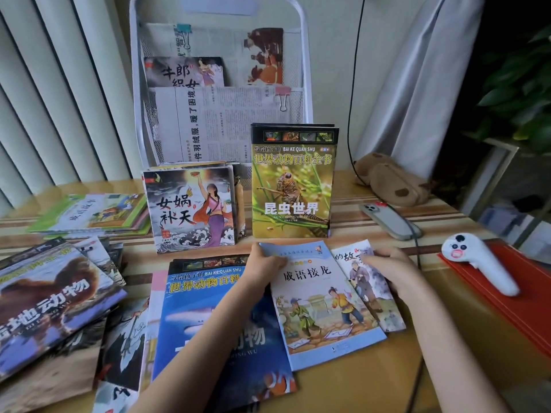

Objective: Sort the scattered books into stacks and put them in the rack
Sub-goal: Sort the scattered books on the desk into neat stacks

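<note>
Books: scattered over the wooden table [343,201], some flat, some upright before the white wire rack [304,55].
Left hand [265,263]: fingers curled over the top left corner of a light blue storybook [325,305]; thumb hidden under the cover.
Right hand [393,272]: rests on the smaller grey storybook [372,287] tucked under the blue one's right edge; fingertips hard to make out, so grip unclear.
Upright books: an insect book [293,186] and a painted-lady book [193,208] stand at the rack's foot, more copies hidden behind each.
Flat books: a blue sea-animal book [208,329] lies under the left forearm, title partly covered; a brown animal book [44,305] is cut off at the left edge; a green pile [95,214] lies further back.
Rack contents: newspapers [214,123] clipped in the pockets, one book [185,71] half sunk.
Right side: phone [387,220], white controller [477,263] on red folders [512,299].
</note>
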Action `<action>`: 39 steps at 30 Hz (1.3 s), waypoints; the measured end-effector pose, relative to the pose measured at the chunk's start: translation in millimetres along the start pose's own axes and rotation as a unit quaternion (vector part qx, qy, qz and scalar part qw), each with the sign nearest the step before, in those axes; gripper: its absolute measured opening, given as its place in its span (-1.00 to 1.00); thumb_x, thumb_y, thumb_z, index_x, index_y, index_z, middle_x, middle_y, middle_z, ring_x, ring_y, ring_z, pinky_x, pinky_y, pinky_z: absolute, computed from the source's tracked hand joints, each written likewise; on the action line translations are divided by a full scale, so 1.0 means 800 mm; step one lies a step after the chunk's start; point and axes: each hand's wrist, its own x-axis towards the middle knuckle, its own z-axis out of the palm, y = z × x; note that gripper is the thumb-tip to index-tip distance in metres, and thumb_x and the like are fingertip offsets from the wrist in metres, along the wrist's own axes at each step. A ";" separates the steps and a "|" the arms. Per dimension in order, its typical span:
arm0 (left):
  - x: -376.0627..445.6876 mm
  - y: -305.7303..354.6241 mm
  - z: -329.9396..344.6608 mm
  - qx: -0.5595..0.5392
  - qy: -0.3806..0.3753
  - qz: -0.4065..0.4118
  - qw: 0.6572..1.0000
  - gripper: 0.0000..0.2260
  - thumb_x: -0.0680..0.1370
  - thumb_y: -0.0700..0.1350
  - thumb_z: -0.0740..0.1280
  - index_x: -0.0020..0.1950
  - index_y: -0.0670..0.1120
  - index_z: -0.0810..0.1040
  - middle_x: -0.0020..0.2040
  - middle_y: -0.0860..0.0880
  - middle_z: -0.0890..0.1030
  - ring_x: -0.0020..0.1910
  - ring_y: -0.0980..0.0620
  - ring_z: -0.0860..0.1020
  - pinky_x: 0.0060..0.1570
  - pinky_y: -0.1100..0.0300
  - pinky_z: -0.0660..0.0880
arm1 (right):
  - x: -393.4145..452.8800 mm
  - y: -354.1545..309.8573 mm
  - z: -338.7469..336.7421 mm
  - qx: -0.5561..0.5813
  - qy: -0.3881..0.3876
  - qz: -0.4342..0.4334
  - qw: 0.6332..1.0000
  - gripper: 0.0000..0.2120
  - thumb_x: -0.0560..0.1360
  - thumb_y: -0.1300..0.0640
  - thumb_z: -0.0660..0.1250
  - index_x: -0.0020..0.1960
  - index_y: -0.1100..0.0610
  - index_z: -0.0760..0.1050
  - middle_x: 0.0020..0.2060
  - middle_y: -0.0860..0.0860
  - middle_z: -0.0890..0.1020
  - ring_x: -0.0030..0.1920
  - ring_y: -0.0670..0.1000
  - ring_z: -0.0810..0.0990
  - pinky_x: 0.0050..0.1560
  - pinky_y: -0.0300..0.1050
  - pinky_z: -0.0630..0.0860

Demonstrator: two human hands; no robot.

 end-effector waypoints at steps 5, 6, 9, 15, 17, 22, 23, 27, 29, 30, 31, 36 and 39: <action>-0.004 0.001 0.001 0.007 0.001 0.006 1.000 -0.74 0.47 -0.32 0.35 0.04 -0.13 0.33 0.04 -0.22 0.54 -0.04 -0.18 0.59 -0.14 -0.01 0.60 | -0.006 -0.005 0.006 -0.100 -0.054 0.031 0.993 -0.50 0.44 -0.05 0.41 0.15 0.33 0.44 -0.07 0.20 0.55 -0.08 0.16 0.55 -0.12 0.00 0.49; -0.006 0.000 0.001 0.012 0.004 0.018 1.000 -0.75 0.48 -0.33 0.33 0.03 -0.13 0.32 0.02 -0.21 0.52 -0.08 -0.16 0.58 -0.17 0.01 0.59 | -0.006 -0.006 0.011 -0.096 -0.042 0.011 0.994 -0.50 0.47 -0.01 0.39 0.22 0.35 0.44 0.03 0.23 0.57 0.04 0.21 0.56 0.00 0.05 0.50; -0.012 -0.004 0.003 0.068 0.039 0.105 0.991 -0.74 0.51 -0.34 0.24 0.14 -0.18 0.26 -0.03 -0.16 0.46 -0.19 -0.04 0.50 -0.29 0.14 0.52 | -0.012 -0.006 0.017 -0.082 0.054 -0.101 0.990 -0.70 0.54 0.07 0.30 0.13 0.29 0.50 -0.15 0.14 0.59 -0.10 0.14 0.57 -0.12 -0.03 0.47; -0.012 -0.003 0.005 0.240 0.072 0.212 0.945 -0.53 0.46 -0.44 0.12 0.34 -0.15 0.30 0.31 -0.17 0.25 0.00 -0.01 0.32 0.01 0.14 0.37 | -0.017 -0.024 -0.030 0.020 0.168 -0.285 0.943 -0.77 0.55 0.08 0.28 -0.17 0.24 0.42 -0.33 0.17 0.52 -0.31 0.07 0.47 -0.37 -0.13 0.31; -0.011 -0.004 0.004 0.278 0.083 0.192 0.937 -0.55 0.45 -0.43 0.12 0.29 -0.13 0.38 0.35 -0.18 0.23 0.09 -0.12 0.40 0.10 0.05 0.43 | -0.020 -0.029 -0.041 0.053 0.183 -0.304 0.933 -0.76 0.55 0.09 0.28 -0.16 0.26 0.43 -0.30 0.18 0.55 -0.31 0.00 0.51 -0.36 -0.18 0.36; -0.017 0.006 0.013 0.550 0.088 0.301 0.774 -0.52 0.51 -0.27 0.24 0.39 0.07 0.35 0.54 0.01 0.08 0.53 -0.17 -0.17 0.39 -0.25 -0.35 | -0.025 -0.039 -0.042 0.146 0.124 -0.328 0.925 -0.97 0.55 0.13 0.30 -0.05 0.01 0.49 -0.16 -0.23 0.58 -0.17 -0.42 0.54 -0.23 -0.55 0.40; -0.023 0.011 0.017 0.475 0.015 0.329 0.816 -0.50 0.52 -0.21 0.29 0.43 0.06 0.30 0.52 0.04 0.12 0.54 -0.09 -0.09 0.46 -0.22 -0.23 | -0.025 -0.040 -0.039 0.151 0.109 -0.332 0.925 -0.96 0.54 0.12 0.30 -0.06 -0.01 0.50 -0.14 -0.22 0.60 -0.13 -0.37 0.56 -0.18 -0.51 0.42; -0.057 0.042 0.025 0.102 -0.235 0.211 0.944 -0.60 0.52 -0.17 0.36 0.34 -0.05 0.41 0.19 0.03 0.57 0.13 0.14 0.56 0.03 0.24 0.53 | -0.026 -0.053 -0.013 0.176 0.047 -0.334 0.925 -0.84 0.54 0.06 0.30 0.10 0.03 0.53 0.03 -0.09 0.64 0.08 -0.13 0.59 0.09 -0.19 0.46; -0.058 0.046 0.018 0.044 -0.186 0.173 0.966 -0.88 0.58 -0.07 0.27 0.03 -0.06 0.57 -0.02 -0.05 0.65 -0.13 0.07 0.65 -0.19 0.20 0.56 | -0.030 -0.062 0.003 0.176 0.042 -0.340 0.923 -0.83 0.53 0.06 0.30 0.12 0.03 0.52 0.01 -0.14 0.64 0.06 -0.18 0.58 0.05 -0.23 0.45; -0.056 0.049 0.009 0.026 -0.167 0.153 0.974 -0.77 0.60 0.03 0.21 -0.07 -0.05 0.60 -0.11 -0.07 0.66 -0.23 0.04 0.66 -0.23 0.16 0.54 | -0.031 -0.065 0.012 0.189 0.045 -0.336 0.922 -0.85 0.54 0.06 0.30 0.10 0.01 0.51 -0.01 -0.18 0.63 0.04 -0.21 0.58 0.01 -0.26 0.44; -0.057 0.056 0.002 -0.030 -0.153 0.112 0.981 -0.64 0.59 0.15 0.16 -0.14 -0.03 0.62 -0.22 -0.05 0.66 -0.33 0.03 0.64 -0.28 0.19 0.51 | -0.034 -0.068 0.022 0.203 0.041 -0.328 0.922 -0.86 0.54 0.05 0.29 0.10 0.00 0.49 -0.03 -0.19 0.62 0.02 -0.21 0.57 -0.02 -0.28 0.44; -0.046 0.061 -0.067 0.038 -0.028 0.199 0.979 -0.86 0.57 -0.10 0.31 -0.16 -0.11 0.47 -0.35 -0.04 0.58 -0.34 -0.05 0.53 -0.33 0.19 0.47 | -0.048 -0.085 0.083 0.188 -0.134 -0.247 0.941 -0.60 0.55 0.01 0.26 0.35 -0.01 0.25 0.02 -0.05 0.63 0.01 -0.02 0.59 -0.04 -0.36 0.51; -0.040 0.066 -0.119 -0.030 0.064 0.223 0.972 -0.92 0.55 -0.14 0.33 -0.10 -0.09 0.46 -0.29 -0.06 0.58 -0.38 0.01 0.55 -0.37 0.11 0.53 | -0.056 -0.101 0.128 0.100 -0.184 -0.320 0.924 -0.53 0.52 0.20 0.33 0.32 -0.08 0.24 0.11 -0.08 0.48 0.09 -0.10 0.49 -0.05 -0.35 0.42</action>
